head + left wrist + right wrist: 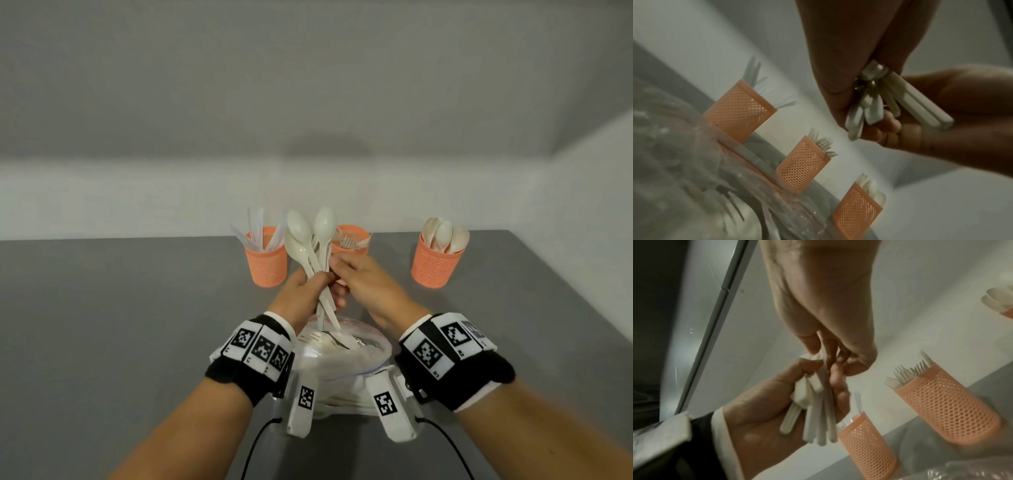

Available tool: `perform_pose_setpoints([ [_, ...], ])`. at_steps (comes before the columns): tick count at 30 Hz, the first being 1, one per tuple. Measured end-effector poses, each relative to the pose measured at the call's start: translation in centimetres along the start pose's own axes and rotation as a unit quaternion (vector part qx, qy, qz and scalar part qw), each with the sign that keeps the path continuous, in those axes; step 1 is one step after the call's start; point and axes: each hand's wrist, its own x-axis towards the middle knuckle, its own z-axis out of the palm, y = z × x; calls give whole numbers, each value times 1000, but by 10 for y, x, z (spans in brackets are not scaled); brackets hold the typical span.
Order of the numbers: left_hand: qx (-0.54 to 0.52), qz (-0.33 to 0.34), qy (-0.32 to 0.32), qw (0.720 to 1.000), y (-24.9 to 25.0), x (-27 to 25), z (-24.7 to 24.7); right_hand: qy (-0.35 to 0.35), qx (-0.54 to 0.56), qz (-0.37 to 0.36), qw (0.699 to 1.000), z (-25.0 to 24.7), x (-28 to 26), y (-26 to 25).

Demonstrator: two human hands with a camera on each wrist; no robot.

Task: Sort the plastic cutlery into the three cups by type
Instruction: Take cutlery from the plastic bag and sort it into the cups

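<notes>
My left hand (317, 282) grips a bunch of white plastic cutlery (313, 240), mostly spoons with a fork among them, bowls up. My right hand (337, 270) meets it from the right, and its fingertips (851, 369) pinch the handles in the bunch (818, 418). Three orange mesh cups stand behind. The left cup (266, 263) holds clear knives, the middle cup (354, 240) holds forks and is partly hidden by my hands, and the right cup (436, 265) holds spoons.
A clear plastic bag (363, 356) with more loose cutlery lies on the grey table (120, 325) just under my hands. A white wall runs behind the cups. The table's right edge (565, 291) slants past the spoon cup.
</notes>
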Motion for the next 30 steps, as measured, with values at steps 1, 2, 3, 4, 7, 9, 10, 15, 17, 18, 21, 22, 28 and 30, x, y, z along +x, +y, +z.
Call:
perform_pose_setpoints([
  [1, -23, -16, -5, 1000, 1, 2, -3, 19, 3, -7, 1000, 0, 3, -1],
  [2, -40, -29, -9, 999, 2, 4, -6, 39, 6, -12, 999, 1, 6, -1],
  [3, -57, -39, -13, 998, 2, 5, -7, 54, 11, -17, 998, 2, 8, -1],
  [4, -72, -46, -17, 996, 2, 5, -9, 59, 13, -21, 998, 3, 11, -1],
  [7, -125, -62, -23, 990, 4, 6, -16, 53, -9, -21, 998, 8, 18, 1],
  [9, -146, -66, -18, 987, 4, 7, -21, 54, 7, -8, 998, 12, 22, 3],
  [10, -146, -65, -15, 987, 4, 7, -23, 58, 16, -5, 998, 14, 23, 3],
  [15, -145, -58, 6, 988, 2, 9, -31, 61, -18, -15, 998, 27, 31, 1],
  [17, -133, -44, 6, 990, 2, 11, -34, 81, -19, -28, 996, 29, 34, 0],
  [18, -125, -39, 7, 991, 2, 13, -37, 97, -2, -36, 995, 29, 35, -2],
  [21, -95, -34, 25, 995, -1, 19, -48, 139, 114, -44, 983, 23, 44, -10],
  [22, -80, -35, 37, 995, -2, 20, -51, 143, 148, -48, 977, 20, 47, -13],
  [28, -1, -27, 78, 997, -8, 26, -59, 104, 63, -115, 986, 20, 60, -20],
  [30, 7, -32, 69, 997, -9, 29, -58, 97, -34, -141, 985, 29, 62, -17],
])
